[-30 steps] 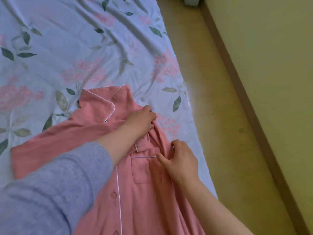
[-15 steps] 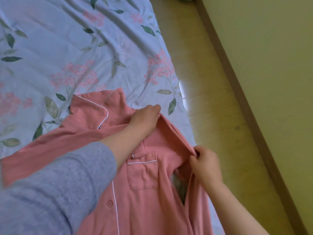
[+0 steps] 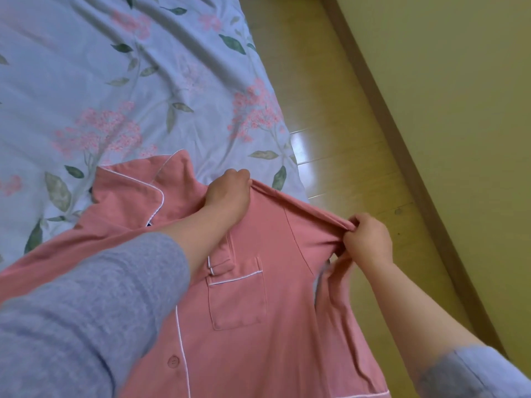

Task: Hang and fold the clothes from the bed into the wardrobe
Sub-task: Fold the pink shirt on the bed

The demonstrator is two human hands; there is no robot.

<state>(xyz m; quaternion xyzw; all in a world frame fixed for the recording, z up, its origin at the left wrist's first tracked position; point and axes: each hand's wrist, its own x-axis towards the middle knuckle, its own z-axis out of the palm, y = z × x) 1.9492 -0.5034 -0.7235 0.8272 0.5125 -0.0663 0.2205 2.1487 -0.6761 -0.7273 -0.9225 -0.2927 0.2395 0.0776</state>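
A pink pyjama shirt point(image 3: 244, 334) with white piping, a chest pocket and buttons lies on the bed near its right edge, collar toward the far side. My left hand point(image 3: 228, 193) grips the shirt's shoulder beside the collar. My right hand point(image 3: 366, 239) pinches the shoulder seam further right, out past the bed's edge. The fabric between the two hands is pulled into a taut raised ridge. The shirt's lower part runs out of view at the bottom.
The bed carries a light blue sheet point(image 3: 120, 81) printed with pink flowers and green leaves, creased. A strip of wooden floor point(image 3: 339, 145) runs along the bed's right side, bounded by a yellow-green wall point(image 3: 459, 110) with a dark skirting board.
My right hand moved right and outward, pulling the shirt's shoulder over the bed edge and stretching the fabric. My left hand kept its grip beside the collar.
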